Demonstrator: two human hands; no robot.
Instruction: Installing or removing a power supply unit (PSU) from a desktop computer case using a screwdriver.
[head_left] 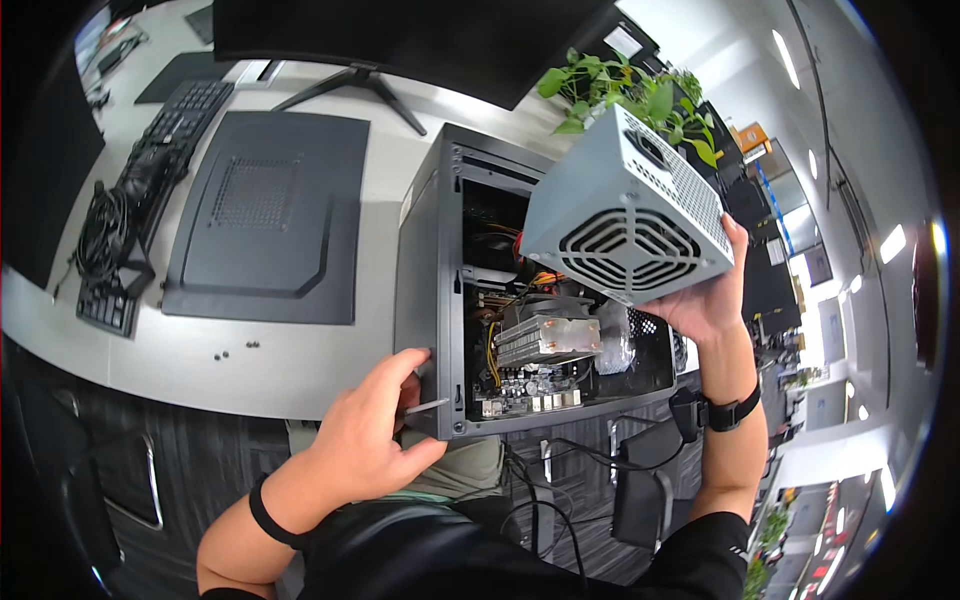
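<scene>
My right hand point(700, 300) grips a silver power supply point(640, 220) from its lower right, holding it tilted above the upper right of an open black computer case point(425, 270). The supply's slotted fan grille faces me. Inside the case show a finned cooler point(545, 340), a motherboard point(525, 390), red and yellow wires and a crumpled clear plastic bag point(615, 355). My left hand point(375, 430) is at the case's near left corner, fingers curled round a thin metal tool point(425, 405), perhaps a screwdriver, with fingertips against the case.
On the desk point(300, 370) lie a side panel point(260, 220), several screws point(222, 355) and a keyboard point(125, 300) under tangled cables point(100, 240). A monitor point(400, 40) and leafy plant point(660, 100) stand behind. Chairs point(640, 480) and hanging cables point(560, 505) are below the desk.
</scene>
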